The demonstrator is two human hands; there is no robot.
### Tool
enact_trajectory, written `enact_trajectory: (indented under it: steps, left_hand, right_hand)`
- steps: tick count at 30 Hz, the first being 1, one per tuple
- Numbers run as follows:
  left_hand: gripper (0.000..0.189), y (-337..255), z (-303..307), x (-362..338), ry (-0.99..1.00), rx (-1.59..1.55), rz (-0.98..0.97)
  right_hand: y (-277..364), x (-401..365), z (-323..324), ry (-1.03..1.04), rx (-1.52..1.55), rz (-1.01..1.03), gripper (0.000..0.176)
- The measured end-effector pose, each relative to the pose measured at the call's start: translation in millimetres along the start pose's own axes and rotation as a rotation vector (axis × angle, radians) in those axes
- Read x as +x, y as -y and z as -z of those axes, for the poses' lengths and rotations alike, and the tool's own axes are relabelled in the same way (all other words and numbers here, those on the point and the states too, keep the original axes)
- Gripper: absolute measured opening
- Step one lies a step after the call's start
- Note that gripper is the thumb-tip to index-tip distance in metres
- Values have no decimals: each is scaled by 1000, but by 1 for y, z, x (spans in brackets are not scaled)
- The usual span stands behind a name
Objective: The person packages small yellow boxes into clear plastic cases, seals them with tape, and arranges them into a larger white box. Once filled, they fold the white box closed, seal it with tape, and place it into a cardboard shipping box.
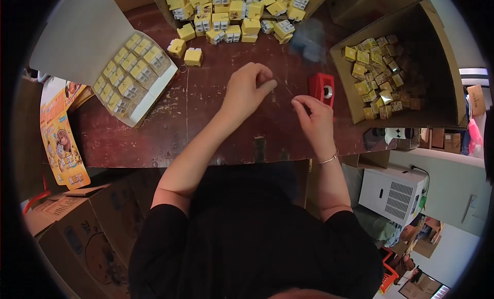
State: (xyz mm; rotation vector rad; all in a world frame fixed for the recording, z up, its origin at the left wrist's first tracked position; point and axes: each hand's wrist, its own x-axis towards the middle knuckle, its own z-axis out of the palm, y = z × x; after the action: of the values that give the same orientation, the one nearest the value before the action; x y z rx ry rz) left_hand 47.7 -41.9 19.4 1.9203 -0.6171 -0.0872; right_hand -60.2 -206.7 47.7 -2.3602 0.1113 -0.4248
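Over the dark red table (226, 139), my left hand (249, 88) is closed, thumb near the curled fingers. My right hand (315, 115) is also closed, its thumb and forefinger brought together, just right of the left one. Between the two hands runs a thin, faint clear strip (284, 89), hard to make out; both hands seem to pinch it. A red tape dispenser (321, 85) stands just behind my right hand. Small yellow and white blocks (193, 56) lie behind my left hand.
At the left is an open white box (154, 97) with rows of yellow and white blocks. More blocks fill a carton at the back. A cardboard box (346, 88) at the right holds small wrapped cubes (371, 72). An orange printed sheet (64, 144) hangs over the left edge.
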Motion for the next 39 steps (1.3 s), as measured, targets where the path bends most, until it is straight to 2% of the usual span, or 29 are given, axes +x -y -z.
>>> enact_trajectory:
  steps: [1, 2, 3, 4, 5, 6, 8, 9, 10, 12, 13, 15, 16, 17, 18, 19, 21, 25, 28, 30, 31, 33, 34, 35, 36, 38, 39]
  left_hand:
    - [30, 3, 3, 1, 5, 1, 1]
    - [27, 4, 7, 1, 123, -26, 64]
    - [25, 4, 10, 0, 240, -52, 127]
    - [25, 6, 7, -3, 240, -48, 130]
    - [22, 9, 1, -6, 203, -271, 212]
    - [19, 8, -1, -8, 162, -495, 291]
    - [18, 1, 1, -11, 139, -517, 369]
    - [17, -2, 3, -14, 121, -544, 447]
    - [17, -2, 5, -17, 116, -543, 446]
    - [23, -1, 10, -24, -87, -415, 143]
    - [23, -1, 11, -27, -84, -413, 139]
    - [33, 0, 9, -37, -513, -118, -160]
    - [44, 1, 7, -46, -327, -352, 13]
    - [44, 1, 5, -51, -323, -351, 14]
    - [44, -2, 4, -54, -196, -429, 72]
    - [44, -4, 5, -55, -71, -506, 128]
    - [45, -2, 4, -58, -61, -486, 144]
    - [34, 4, 0, -65, -6, -595, 38]
    - [26, 2, -1, -69, -5, -562, -7]
    - [23, -1, -1, -72, -32, -524, -22]
    - [23, -3, 0, -73, -40, -629, 7]
    - [24, -1, -1, -74, -45, -736, 37]
    - [25, 3, -2, -74, -78, -610, -47]
    - [26, 6, -3, -74, -109, -484, -133]
    - [26, 5, 2, -71, -104, -487, -134]
    - [30, -1, 15, -66, -112, -211, -412]
    - [30, -5, 16, -66, -110, -212, -411]
  right_hand:
    - [-9, -1, -2, 67, -130, -26, 21]
    - [-14, -3, -2, 134, -260, -51, 35]
    - [-5, -3, -5, 134, -257, -53, 35]
    - [12, 0, -10, 63, -470, 127, 55]
    - [24, 2, -16, -10, -680, 313, 75]
    - [24, 0, -23, -10, -675, 318, 75]
    - [21, -3, -34, 246, -568, 249, 100]
    - [22, 2, -35, 167, -523, 315, 93]
    - [19, 5, -36, 168, -521, 320, 93]
    - [6, 5, -37, 267, -266, 120, 82]
    - [-3, 6, -38, 261, -266, 119, 82]
    - [-11, 11, -38, 330, 615, -384, 64]
    - [-7, 9, -37, 325, 616, -383, 64]
    - [2, 3, -36, 344, 740, -391, 58]
    - [14, -2, -37, 366, 864, -398, 53]
    - [22, -6, -40, 370, 866, -399, 53]
    - [33, -12, -45, 217, 684, -115, 50]
    - [13, -13, -50, 339, 528, -34, 54]
    - [1, -21, -66, 383, 674, -143, 55]
    - [7, -26, -72, 98, 944, -9, 57]
    - [12, -29, -70, 102, 945, -10, 57]
    - [24, -34, -60, 289, 981, -235, 56]
    - [23, -35, -57, 285, 980, -238, 56]
    - [20, -35, -53, 438, 1063, -383, 58]
    - [17, -36, -49, 593, 1141, -528, 59]
    - [12, -37, -50, 608, 1155, -517, 57]
    - [12, -36, -50, 631, 1168, -500, 55]
